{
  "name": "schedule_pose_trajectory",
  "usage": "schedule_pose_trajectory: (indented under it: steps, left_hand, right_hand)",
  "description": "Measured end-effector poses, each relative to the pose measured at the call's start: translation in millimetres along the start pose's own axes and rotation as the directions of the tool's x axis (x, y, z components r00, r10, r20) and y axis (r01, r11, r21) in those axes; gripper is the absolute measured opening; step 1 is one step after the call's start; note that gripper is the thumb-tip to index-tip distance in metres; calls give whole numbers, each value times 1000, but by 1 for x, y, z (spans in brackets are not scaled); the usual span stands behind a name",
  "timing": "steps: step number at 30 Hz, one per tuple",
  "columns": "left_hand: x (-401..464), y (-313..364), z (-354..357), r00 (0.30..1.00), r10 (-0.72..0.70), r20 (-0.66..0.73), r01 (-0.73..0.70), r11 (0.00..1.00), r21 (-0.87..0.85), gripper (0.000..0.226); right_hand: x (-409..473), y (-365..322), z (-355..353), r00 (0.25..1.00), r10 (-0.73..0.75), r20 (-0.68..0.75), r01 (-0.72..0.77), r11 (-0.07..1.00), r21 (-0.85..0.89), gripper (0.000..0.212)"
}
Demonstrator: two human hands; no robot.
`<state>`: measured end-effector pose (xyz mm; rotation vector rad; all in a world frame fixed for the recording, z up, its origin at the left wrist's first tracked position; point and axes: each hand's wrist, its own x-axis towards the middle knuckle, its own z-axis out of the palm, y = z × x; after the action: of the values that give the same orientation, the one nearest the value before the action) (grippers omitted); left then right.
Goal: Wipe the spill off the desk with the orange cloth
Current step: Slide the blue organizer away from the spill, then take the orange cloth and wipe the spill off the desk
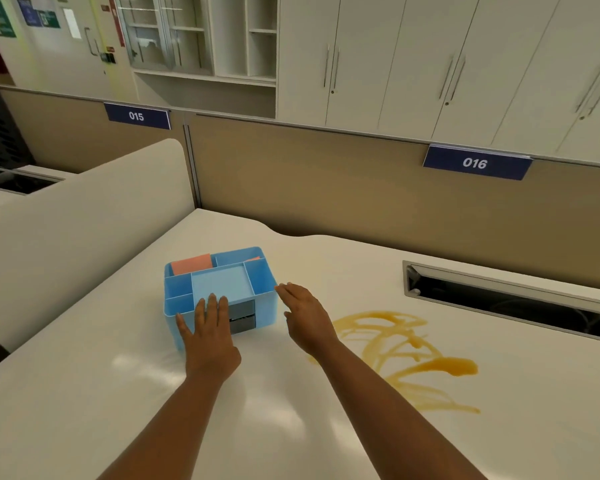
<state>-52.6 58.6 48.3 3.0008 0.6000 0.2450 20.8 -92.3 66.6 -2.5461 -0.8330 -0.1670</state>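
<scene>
The orange cloth [192,264] stands folded in the back left compartment of a blue organizer [219,292] on the desk [84,393], beyond both hands and touched by neither. A second sliver of orange [253,259] shows in a compartment toward the back right; whether it is part of the same cloth I cannot tell. The left hand [209,336] lies flat against the near side of the organizer, fingers straight and slightly spread with the tips over its front rim, gripping nothing. The right hand [303,315] hovers just beside the organizer's right wall — palm down, fingers loosely extended and empty, the fingertips almost at the blue corner. The organizer has a shallow pale tray in the middle and small grey drawers [242,318] in its front face. To the right of the right forearm the spill [409,355] spreads over the pale desk as amber loops and streaks, with a thicker blot at its right end — well apart from the cloth, with the right hand between them. Farther right, a long cable slot [510,301] is set into the desk. Tan partitions rise behind, carrying blue labels reading 015 [137,116] and 016 [476,163]. Past them stand white cupboards [413,64] with long handles and open shelves [205,36].
</scene>
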Motion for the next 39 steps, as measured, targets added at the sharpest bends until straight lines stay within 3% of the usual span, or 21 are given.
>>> schedule_pose_trajectory:
  steps: [5,8,10,13,20,23,29,35,39]
  left_hand:
    - [0,0,-6,1000,11,13,-10,999,-34,82]
    - [-8,15,-8,988,53,-144,-73,989,-131,80]
    - [-16,34,-4,951,199,-237,-234,963,-131,73]
    - [-30,74,-1,879,420,-224,-452,885,-113,58]
    - [-71,194,1,701,686,-195,-704,620,-347,52]
    - [-91,250,14,657,747,-99,-719,582,-380,60]
    - [-129,346,36,603,794,-77,-744,524,-415,59]
    - [-146,410,61,617,787,-24,-716,548,-432,58]
    - [-154,433,80,641,767,-4,-697,581,-420,56]
  right_hand:
    - [-39,30,-44,981,155,-119,-164,984,-72,46]
    - [-65,50,-69,944,264,-201,-288,952,-102,38]
    - [-86,62,-85,905,332,-265,-369,923,-105,34]
    - [-119,81,-111,820,448,-358,-499,865,-61,29]
    - [-191,138,-181,637,586,-501,-681,732,-10,31]
    - [-223,172,-205,539,643,-543,-749,662,40,31]
    - [-281,241,-228,427,717,-551,-815,569,108,32]
    - [-320,305,-224,358,784,-507,-859,489,150,34]
    - [-335,341,-216,357,813,-460,-879,459,130,35]
